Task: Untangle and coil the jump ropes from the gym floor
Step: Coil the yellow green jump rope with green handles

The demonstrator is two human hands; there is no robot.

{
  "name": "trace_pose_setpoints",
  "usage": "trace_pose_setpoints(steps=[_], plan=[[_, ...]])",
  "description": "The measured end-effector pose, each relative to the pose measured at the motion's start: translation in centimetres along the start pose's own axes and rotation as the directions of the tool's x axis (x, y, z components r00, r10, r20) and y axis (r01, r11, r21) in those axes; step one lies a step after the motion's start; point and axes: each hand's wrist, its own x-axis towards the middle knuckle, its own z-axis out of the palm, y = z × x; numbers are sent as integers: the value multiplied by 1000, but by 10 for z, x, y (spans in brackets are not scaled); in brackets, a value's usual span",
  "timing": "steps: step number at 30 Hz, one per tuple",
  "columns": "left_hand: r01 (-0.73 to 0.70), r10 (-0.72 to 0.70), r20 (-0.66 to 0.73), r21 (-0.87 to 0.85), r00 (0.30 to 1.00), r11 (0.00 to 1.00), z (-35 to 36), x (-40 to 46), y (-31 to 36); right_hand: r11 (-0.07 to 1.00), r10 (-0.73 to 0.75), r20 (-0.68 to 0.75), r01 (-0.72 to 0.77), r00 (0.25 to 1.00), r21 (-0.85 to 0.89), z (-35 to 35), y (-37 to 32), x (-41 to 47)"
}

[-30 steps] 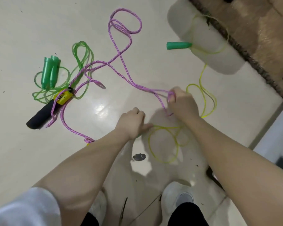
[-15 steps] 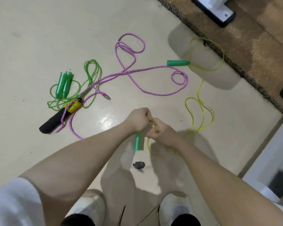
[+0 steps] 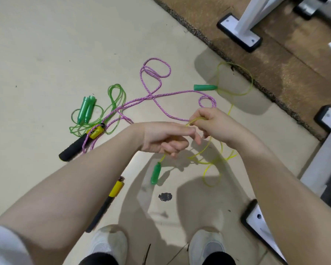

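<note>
a person looks down at both bare hands, held above a pale gym floor (image 3: 46,44). the left hand (image 3: 164,138) has its lower fingers curled round a thin yellow rope (image 3: 212,161), while its forefinger points out straight. a green handle (image 3: 155,173) hangs from the rope just below this hand. the right hand (image 3: 216,125) pinches the same rope a little further along, beside the left fingertip. from there the yellow rope drops in loose loops to the floor and runs away to a second green handle (image 3: 205,87) lying near the edge of a brown mat (image 3: 275,60).

a pink rope (image 3: 157,96) sprawls on the floor beyond the hands, crossing a green rope (image 3: 115,100) whose two handles lie together at the left. one black and yellow handle (image 3: 78,145) lies among them, another near the person's left shoe.

the step in hand looks like starting the yellow coil. to do it well, it seems best to keep the left grip steady as an anchor, draw even lengths with the right hand, lay each loop the same size into the left palm, and lift the far end free where it passes near the pink rope.
</note>
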Motion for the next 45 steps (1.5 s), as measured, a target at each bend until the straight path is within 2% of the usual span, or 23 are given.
trace_pose_setpoints(steps=[2, 5, 6, 8, 9, 11, 13, 15, 16, 18, 20, 23, 24, 26, 28, 30, 34, 36, 38, 40, 41, 43, 45], plan=[[-92, 96, 40, -92, 995, 991, 3, -2, 6, 999, 18, -105, -13, 994, 45, 9, 7, 6], [-201, 281, 189, -356, 941, 912, -6, -10, 12, 968, 26, -250, -87, 968, -235, 23, 24, 12], [-253, 334, 124, -429, 934, 867, -9, -10, 13, 966, 28, -214, -81, 977, -245, 30, 28, 11], [-453, 391, -230, -504, 891, 736, -12, -4, 12, 984, 97, 19, -93, 995, -150, 42, 34, 1], [-553, 377, -410, -523, 831, 648, -16, -1, 9, 983, 167, 190, -149, 968, -103, 45, 32, -7], [-668, 289, -637, -499, 715, 553, -28, 4, -1, 948, 318, 490, -285, 812, -142, 42, 27, -21], [-602, 168, -742, -365, 649, 710, -39, 9, -19, 936, 350, 616, -284, 706, -207, 35, 13, -34], [-387, 112, -765, -189, 634, 902, -40, 11, -36, 978, 209, 649, -174, 732, -119, 28, -4, -41], [-250, 95, -737, -103, 669, 963, -35, 10, -40, 994, 89, 617, -106, 782, -9, 24, -11, -41], [-20, -5, -612, -35, 791, 999, -25, 6, -35, 972, -92, 392, -4, 915, 235, 12, -18, -38], [97, -124, -410, -87, 904, 991, -19, 2, -24, 935, -125, 23, 110, 992, 336, -2, -11, -25], [67, -73, -39, -144, 997, 987, -6, 1, -4, 926, -53, -302, 160, 952, 342, -5, 14, -10], [9, -5, 36, -123, 999, 992, 0, 2, 0, 932, -36, -313, 145, 949, 331, 2, 23, -9], [-148, 153, 91, -62, 984, 987, 10, 1, 6, 962, -58, -158, 98, 986, 255, 20, 34, -12], [-252, 256, 27, -98, 966, 963, 17, 1, 11, 996, -65, 47, 62, 997, 65, 37, 38, -17], [-338, 312, -156, -183, 937, 923, 19, 2, 15, 998, -46, 103, 50, 994, -41, 49, 35, -19], [-525, 289, -650, -200, 703, 827, -2, 16, 9, 997, -43, 225, 56, 973, -51, 61, 21, -23], [-426, 234, -776, -49, 585, 903, -17, 22, -5, 1000, 9, 356, -17, 935, 20, 57, 12, -26], [-181, 266, -806, 200, 529, 963, -26, 20, -20, 997, 49, 486, -73, 873, 32, 46, 0, -31], [9, 271, -772, 337, 576, 941, -27, 13, -30, 994, -6, 541, -55, 841, 97, 33, -9, -33], [47, 231, -751, 329, 618, 943, -24, 10, -31, 988, -56, 491, -22, 870, 152, 26, -12, -32], [62, 134, -672, 259, 728, 964, -16, 5, -27, 962, -133, 236, 68, 963, 266, 16, -14, -26], [60, 48, -555, 175, 830, 983, -8, 3, -18, 906, -128, -100, 158, 987, 393, 11, -8, -15]])
